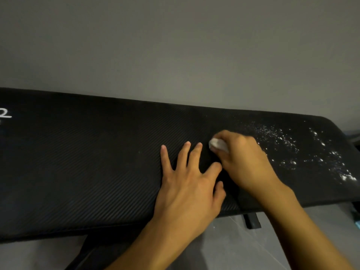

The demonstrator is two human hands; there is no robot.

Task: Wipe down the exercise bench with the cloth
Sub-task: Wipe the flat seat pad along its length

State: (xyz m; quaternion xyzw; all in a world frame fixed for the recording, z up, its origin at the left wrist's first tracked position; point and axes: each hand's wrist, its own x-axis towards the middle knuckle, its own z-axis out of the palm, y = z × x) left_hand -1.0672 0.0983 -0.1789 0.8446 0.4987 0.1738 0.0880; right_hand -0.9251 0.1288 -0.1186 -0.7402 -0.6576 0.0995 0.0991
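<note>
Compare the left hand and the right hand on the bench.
The left hand lies flat with spread fingers; the right hand is curled. The left hand holds nothing; the right hand grips a white cloth. The right hand is nearer the white specks than the left hand. Both rest on the black bench.

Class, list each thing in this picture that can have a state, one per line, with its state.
exercise bench: flat, speckled white at its right end
white specks: scattered, not yet wiped
cloth: bunched, gripped, pressed on the bench
right hand: curled round the cloth
left hand: flat on the bench, fingers spread, holding nothing
</note>
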